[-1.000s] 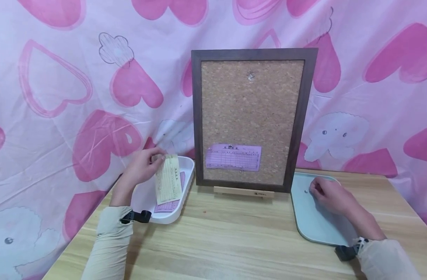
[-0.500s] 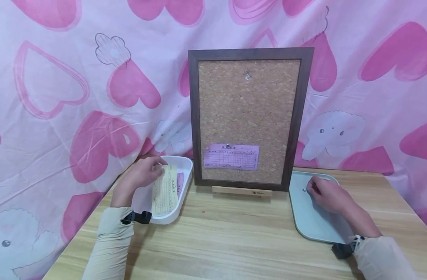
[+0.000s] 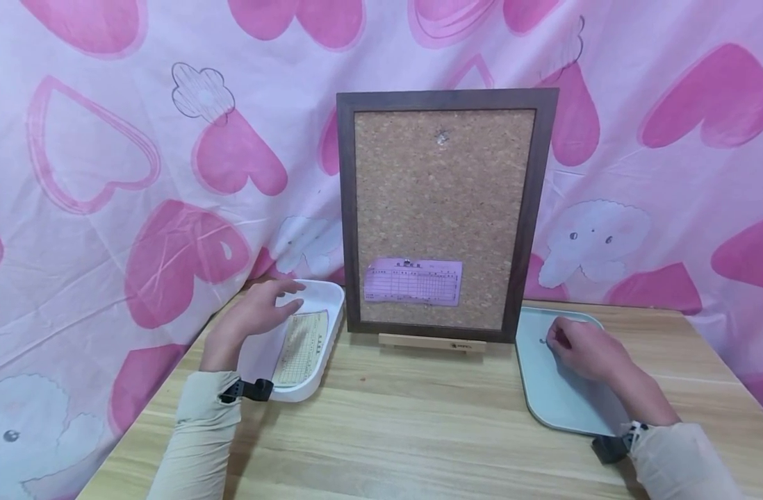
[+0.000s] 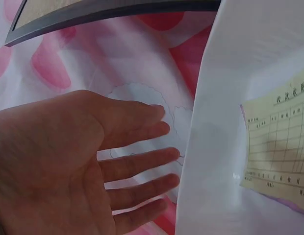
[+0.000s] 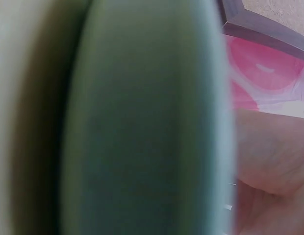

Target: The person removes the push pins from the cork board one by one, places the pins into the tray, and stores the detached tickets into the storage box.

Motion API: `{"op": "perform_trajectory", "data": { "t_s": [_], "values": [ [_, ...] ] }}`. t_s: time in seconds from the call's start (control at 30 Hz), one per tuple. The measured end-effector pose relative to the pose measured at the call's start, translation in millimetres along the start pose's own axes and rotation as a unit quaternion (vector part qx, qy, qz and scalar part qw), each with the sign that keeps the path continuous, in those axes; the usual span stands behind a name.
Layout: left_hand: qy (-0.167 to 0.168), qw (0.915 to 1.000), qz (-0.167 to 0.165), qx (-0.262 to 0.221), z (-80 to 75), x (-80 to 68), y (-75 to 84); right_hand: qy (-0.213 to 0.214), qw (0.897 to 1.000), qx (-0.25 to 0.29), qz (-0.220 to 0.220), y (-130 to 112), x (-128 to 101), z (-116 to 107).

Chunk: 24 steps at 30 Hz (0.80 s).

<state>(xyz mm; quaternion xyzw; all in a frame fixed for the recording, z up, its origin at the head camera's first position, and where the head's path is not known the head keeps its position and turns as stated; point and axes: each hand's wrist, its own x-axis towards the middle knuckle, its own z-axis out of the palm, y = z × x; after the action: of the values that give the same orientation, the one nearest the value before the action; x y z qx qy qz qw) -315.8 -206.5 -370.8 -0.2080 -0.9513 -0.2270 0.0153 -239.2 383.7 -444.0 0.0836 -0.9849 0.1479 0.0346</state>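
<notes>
On a wood table [image 3: 381, 430], the yellow paper [image 3: 302, 348] lies in the white tray [image 3: 325, 295]; it should be light and easy to rip, so pinch its edge gently. Nearby, the left hand [image 3: 256, 316] holds nothing; the right hand [image 3: 591, 351] is curled over the green tray [image 3: 563, 403], maybe empty, I cannot tell.

The board [image 3: 440, 208] stands upright, blocking my way straight back, with the cloth [image 3: 306, 69] hanging behind it. In front of the board and its wooden foot [image 3: 419, 341], I can sweep across the table [image 3: 381, 430]. Left of the board, the white tray's [image 3: 325, 297] walls rise; right of it, the green tray's [image 3: 569, 403] low rim.
</notes>
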Motion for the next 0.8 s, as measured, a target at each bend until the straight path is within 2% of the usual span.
{"op": "perform_trajectory", "data": {
  "t_s": [0.1,0.27,0.37,0.47,0.6,0.8],
  "values": [
    [0.009,0.9998,0.005,-0.016,0.7,1.8,4.6,-0.004,1.000,0.002,0.004,-0.7,0.3,-2.2],
    [0.057,0.9945,0.058,-0.066,5.5,9.1,17.9,0.008,1.000,0.015,0.010,-2.7,1.1,-7.5],
    [0.094,0.9860,0.090,-0.104,12.1,16.0,30.4,0.042,0.999,0.027,0.008,-8.0,2.1,-11.1],
    [0.125,0.9769,0.113,-0.131,19.4,21.9,43.6,0.097,0.995,0.037,0.009,-17.4,2.6,-15.0],
    [0.160,0.9650,0.131,-0.161,26.3,26.1,57.8,0.193,0.980,0.049,0.005,-32.7,2.5,-20.9],
    [0.208,0.9486,0.148,-0.187,30.0,27.0,68.9,0.315,0.947,0.058,0.000,-59.5,5.6,-27.9]
  ]
}}
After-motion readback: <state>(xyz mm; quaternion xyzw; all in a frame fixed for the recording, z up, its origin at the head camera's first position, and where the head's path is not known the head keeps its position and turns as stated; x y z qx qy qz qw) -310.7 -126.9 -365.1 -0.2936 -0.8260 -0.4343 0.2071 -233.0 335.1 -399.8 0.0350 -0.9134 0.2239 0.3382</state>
